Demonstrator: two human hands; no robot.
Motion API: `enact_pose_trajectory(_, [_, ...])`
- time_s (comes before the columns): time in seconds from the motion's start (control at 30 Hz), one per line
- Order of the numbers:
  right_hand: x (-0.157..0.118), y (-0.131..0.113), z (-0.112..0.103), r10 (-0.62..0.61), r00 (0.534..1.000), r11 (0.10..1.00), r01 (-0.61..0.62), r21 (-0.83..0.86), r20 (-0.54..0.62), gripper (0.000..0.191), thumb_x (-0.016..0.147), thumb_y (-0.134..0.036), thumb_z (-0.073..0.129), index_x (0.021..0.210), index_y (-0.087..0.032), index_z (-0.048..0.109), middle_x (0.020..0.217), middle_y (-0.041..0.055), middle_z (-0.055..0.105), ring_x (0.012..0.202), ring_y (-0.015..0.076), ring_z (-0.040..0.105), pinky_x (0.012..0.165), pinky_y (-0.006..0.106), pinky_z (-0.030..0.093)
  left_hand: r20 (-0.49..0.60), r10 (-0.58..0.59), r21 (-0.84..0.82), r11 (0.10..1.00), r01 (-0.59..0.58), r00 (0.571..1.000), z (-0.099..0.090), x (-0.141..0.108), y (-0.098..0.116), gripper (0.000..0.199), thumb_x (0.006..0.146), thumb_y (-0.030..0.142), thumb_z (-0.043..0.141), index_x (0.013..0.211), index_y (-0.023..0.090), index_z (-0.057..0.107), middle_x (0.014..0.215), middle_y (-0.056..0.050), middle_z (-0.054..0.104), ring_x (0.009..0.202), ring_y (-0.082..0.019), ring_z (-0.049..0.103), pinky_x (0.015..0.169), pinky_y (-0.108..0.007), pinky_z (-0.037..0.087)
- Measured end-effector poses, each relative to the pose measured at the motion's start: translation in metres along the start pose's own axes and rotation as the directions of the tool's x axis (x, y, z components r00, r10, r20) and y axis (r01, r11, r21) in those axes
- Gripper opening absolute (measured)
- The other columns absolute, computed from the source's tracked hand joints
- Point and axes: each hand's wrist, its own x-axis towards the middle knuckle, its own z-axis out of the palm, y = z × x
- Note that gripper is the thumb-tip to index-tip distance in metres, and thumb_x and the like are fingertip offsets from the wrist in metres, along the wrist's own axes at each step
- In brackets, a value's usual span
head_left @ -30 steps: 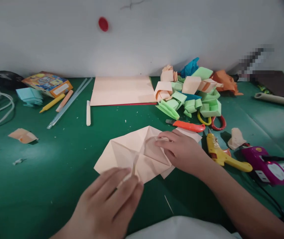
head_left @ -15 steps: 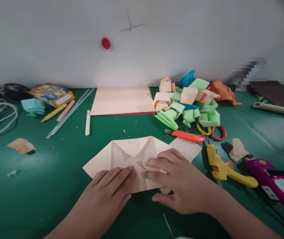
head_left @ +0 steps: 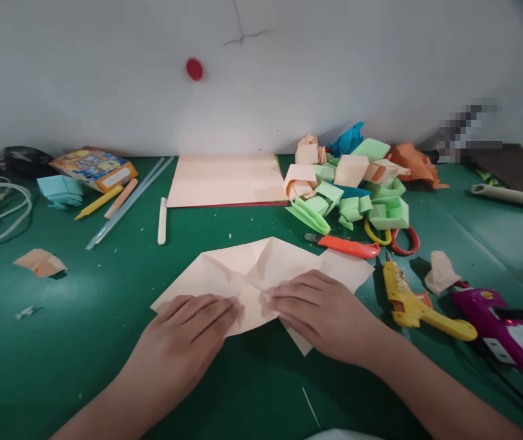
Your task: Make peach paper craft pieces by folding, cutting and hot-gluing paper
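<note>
A creased peach paper point(head_left: 252, 263) with folds meeting near its middle lies before me, its near edge slightly lifted. My left hand point(head_left: 186, 330) grips its near left side, fingers on top and pressed together, thumb hidden. On the near right side, my right hand point(head_left: 319, 315) pinches the same paper, its fingertips close to the centre fold and its thumb out of sight. Another peach sheet point(head_left: 344, 267) shows from beneath at the right, a corner also poking out below my right hand.
Beyond the paper lie an orange utility knife point(head_left: 348, 247), scissors point(head_left: 404, 240) and a pile of folded paper pieces point(head_left: 335, 195). A yellow glue gun point(head_left: 420, 308) and a purple power strip point(head_left: 502, 327) are at right. Flat peach sheets point(head_left: 227, 180) rest by the wall; markers point(head_left: 99, 203) lie left.
The paper has turned slightly and its near edge has come up. My right fingers have closed on it, with the thumb now hidden; the left thumb has also gone from view.
</note>
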Motion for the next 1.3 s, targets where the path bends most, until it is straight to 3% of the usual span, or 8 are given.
enact_pose_trajectory(0.2, [0.002, 0.003, -0.004, -0.022, 0.994, 0.999, 0.017, -0.047, -0.109, 0.022, 0.104, -0.018, 0.052, 0.097, -0.019, 0.072, 0.101, 0.0052, 0.079, 0.091, 0.0197, 0.069, 0.081, 0.036, 0.053, -0.011, -0.071, -0.12, 0.99, 0.069, 0.997, -0.005, 0.003, -0.009, 0.031, 0.103, 0.015, 0.05, 0.124, 0.024, 0.071, 0.118, -0.003, 0.077, 0.106, -0.019, 0.072, 0.093, -0.035, 0.055])
enact_pose_trajectory(0.37, [0.001, 0.005, -0.008, -0.02, 0.996, 1.0, 0.019, -0.008, -0.089, 0.024, 0.105, -0.022, 0.05, 0.096, -0.021, 0.072, 0.097, 0.0044, 0.078, 0.088, 0.0185, 0.068, 0.082, 0.037, 0.051, 0.005, -0.077, -0.185, 0.98, 0.076, 0.997, -0.004, 0.002, -0.013, 0.027, 0.104, 0.019, 0.049, 0.117, 0.022, 0.073, 0.113, -0.004, 0.078, 0.103, -0.019, 0.072, 0.093, -0.034, 0.056])
enact_pose_trajectory(0.53, [-0.001, 0.01, 0.001, 0.168, 0.985, 0.979, -0.161, 0.128, -0.046, 0.025, 0.107, -0.028, 0.049, 0.096, -0.022, 0.071, 0.091, 0.0033, 0.077, 0.085, 0.0189, 0.067, 0.079, 0.036, 0.05, 0.044, -0.255, -0.259, 0.931, 0.258, 0.966, 0.0, 0.005, -0.014, 0.028, 0.105, 0.027, 0.047, 0.115, 0.024, 0.073, 0.107, -0.003, 0.079, 0.098, -0.018, 0.073, 0.089, -0.032, 0.058])
enact_pose_trajectory(0.67, [0.002, 0.01, 0.012, 0.353, 0.935, 0.924, -0.344, 0.165, -0.027, 0.02, 0.104, -0.027, 0.052, 0.107, -0.023, 0.071, 0.097, 0.0025, 0.079, 0.087, 0.0203, 0.069, 0.077, 0.035, 0.051, 0.007, -0.374, -0.133, 0.919, 0.371, 0.928, 0.0, 0.01, -0.012, 0.031, 0.105, 0.031, 0.046, 0.125, 0.022, 0.068, 0.104, -0.005, 0.078, 0.093, -0.02, 0.072, 0.077, -0.031, 0.058])
enact_pose_trajectory(0.87, [0.012, 0.011, 0.023, 0.45, 0.888, 0.893, -0.446, 0.065, -0.091, 0.022, 0.102, -0.025, 0.051, 0.11, -0.023, 0.071, 0.101, 0.0058, 0.077, 0.091, 0.0249, 0.067, 0.079, 0.039, 0.048, 0.088, -0.315, 0.079, 0.948, 0.308, 0.945, -0.004, 0.014, -0.007, 0.037, 0.103, 0.026, 0.042, 0.129, 0.022, 0.068, 0.096, -0.007, 0.074, 0.086, -0.023, 0.067, 0.073, -0.035, 0.054])
enact_pose_trajectory(1.03, [0.017, 0.014, 0.029, 0.46, 0.88, 0.883, -0.467, -0.035, -0.119, 0.02, 0.102, -0.025, 0.052, 0.109, -0.024, 0.071, 0.102, 0.0062, 0.075, 0.092, 0.0255, 0.064, 0.082, 0.039, 0.044, 0.033, -0.256, 0.233, 0.942, 0.241, 0.966, -0.001, 0.013, -0.003, 0.035, 0.1, 0.024, 0.047, 0.126, 0.018, 0.071, 0.124, -0.015, 0.07, 0.107, -0.034, 0.066, 0.083, -0.047, 0.055])
enact_pose_trajectory(1.17, [0.019, 0.013, 0.031, 0.482, 0.869, 0.87, -0.49, -0.059, -0.109, 0.019, 0.101, -0.024, 0.052, 0.108, -0.024, 0.07, 0.102, 0.006, 0.073, 0.091, 0.0255, 0.062, 0.082, 0.039, 0.042, 0.039, -0.093, 0.194, 0.977, 0.084, 0.995, 0.004, 0.009, 0.004, 0.041, 0.099, 0.006, 0.043, 0.129, 0.018, 0.068, 0.136, -0.01, 0.068, 0.126, -0.03, 0.063, 0.103, -0.046, 0.051])
enact_pose_trajectory(1.3, [0.02, 0.012, 0.031, 0.496, 0.862, 0.862, -0.503, -0.064, -0.103, 0.019, 0.1, -0.022, 0.053, 0.108, -0.024, 0.07, 0.102, 0.006, 0.071, 0.09, 0.0254, 0.06, 0.083, 0.04, 0.042, 0.132, -0.097, 0.127, 0.989, 0.08, 0.987, 0.01, 0.004, 0.012, 0.044, 0.105, 0.026, 0.043, 0.144, 0.013, 0.057, 0.148, -0.013, 0.061, 0.134, -0.029, 0.059, 0.109, -0.046, 0.051])
